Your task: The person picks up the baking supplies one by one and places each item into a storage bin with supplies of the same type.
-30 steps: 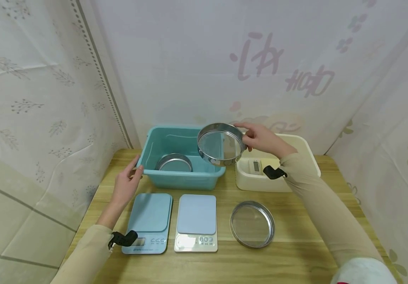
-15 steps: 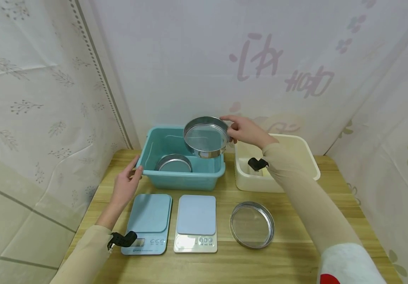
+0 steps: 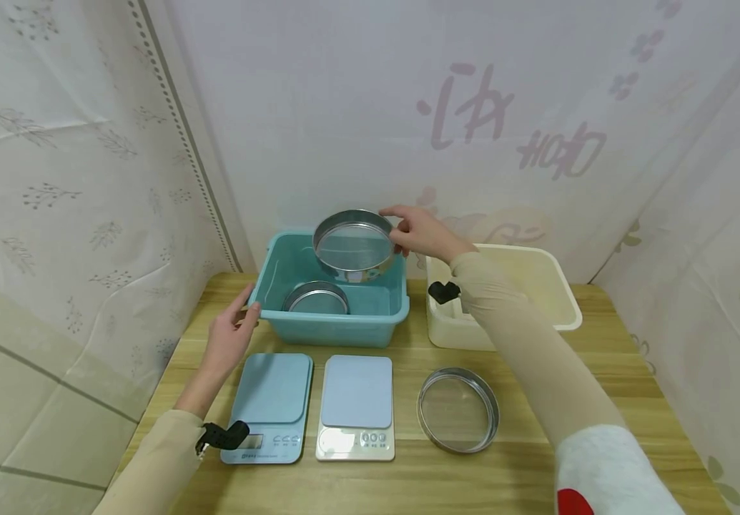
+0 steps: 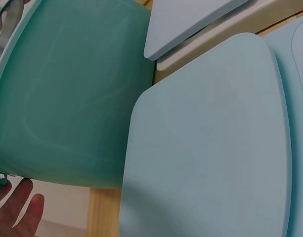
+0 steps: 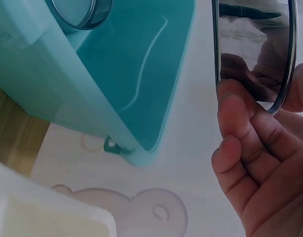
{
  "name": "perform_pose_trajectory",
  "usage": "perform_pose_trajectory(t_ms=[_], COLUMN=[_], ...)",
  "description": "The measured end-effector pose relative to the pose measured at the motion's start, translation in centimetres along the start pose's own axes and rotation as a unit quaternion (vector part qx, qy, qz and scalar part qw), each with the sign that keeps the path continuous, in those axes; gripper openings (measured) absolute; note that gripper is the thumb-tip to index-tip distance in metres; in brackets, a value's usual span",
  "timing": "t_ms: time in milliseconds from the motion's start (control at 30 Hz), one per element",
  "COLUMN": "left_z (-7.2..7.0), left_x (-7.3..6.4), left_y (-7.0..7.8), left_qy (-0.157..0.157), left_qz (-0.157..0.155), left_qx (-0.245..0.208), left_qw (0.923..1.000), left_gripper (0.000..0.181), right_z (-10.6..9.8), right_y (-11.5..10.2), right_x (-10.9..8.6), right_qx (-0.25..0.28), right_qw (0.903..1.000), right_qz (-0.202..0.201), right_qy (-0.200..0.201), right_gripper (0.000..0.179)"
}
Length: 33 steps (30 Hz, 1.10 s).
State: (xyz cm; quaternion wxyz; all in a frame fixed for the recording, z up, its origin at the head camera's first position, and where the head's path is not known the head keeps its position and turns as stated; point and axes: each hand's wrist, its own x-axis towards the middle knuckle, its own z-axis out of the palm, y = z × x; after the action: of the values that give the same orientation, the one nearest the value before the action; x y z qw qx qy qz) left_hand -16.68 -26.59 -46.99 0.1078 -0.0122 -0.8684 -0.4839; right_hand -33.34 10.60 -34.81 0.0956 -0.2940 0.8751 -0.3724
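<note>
My right hand (image 3: 424, 232) pinches the rim of a round metal sieve (image 3: 353, 250) and holds it tilted over the right half of a teal plastic bin (image 3: 334, 330). In the right wrist view, the thumb and fingers grip the sieve's shiny side wall (image 5: 255, 44). A second sieve (image 3: 316, 303) lies inside the bin at the left. My left hand (image 3: 228, 336) rests at the bin's left front corner. Loosely spread fingers (image 4: 20, 205) touch near its handle lug in the left wrist view.
In front of the bin lie a blue kitchen scale (image 3: 273, 390) and a white kitchen scale (image 3: 357, 392). Another sieve (image 3: 458, 411) lies on the wooden table (image 3: 408, 486) to their right. A cream bin (image 3: 553, 275) stands behind it, partly hidden by my right arm.
My right hand has carried the sieve leftward from between the two bins to over the teal bin. The left hand has stayed at the bin's corner.
</note>
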Motion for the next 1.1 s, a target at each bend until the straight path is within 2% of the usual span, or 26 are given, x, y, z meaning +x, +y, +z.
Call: perform_pose_trajectory(t_ms=[733, 1100], left_z=[-0.4, -0.2], left_x=[0.0, 0.1], left_y=[0.3, 0.2], left_qy=[-0.008, -0.002], left_qz=[-0.003, -0.002], left_qx=[-0.011, -0.003], left_qw=[0.9999, 1.0000], left_gripper=[0.055, 0.054], right_z=[3.4, 5.3], right_y=[0.2, -0.3], right_x=[3.0, 3.9], right_qx=[0.008, 0.030], right_qw=[0.9994, 0.9973], right_qz=[0.029, 0.032], right_qy=[-0.013, -0.058], right_gripper=[0.059, 0.057])
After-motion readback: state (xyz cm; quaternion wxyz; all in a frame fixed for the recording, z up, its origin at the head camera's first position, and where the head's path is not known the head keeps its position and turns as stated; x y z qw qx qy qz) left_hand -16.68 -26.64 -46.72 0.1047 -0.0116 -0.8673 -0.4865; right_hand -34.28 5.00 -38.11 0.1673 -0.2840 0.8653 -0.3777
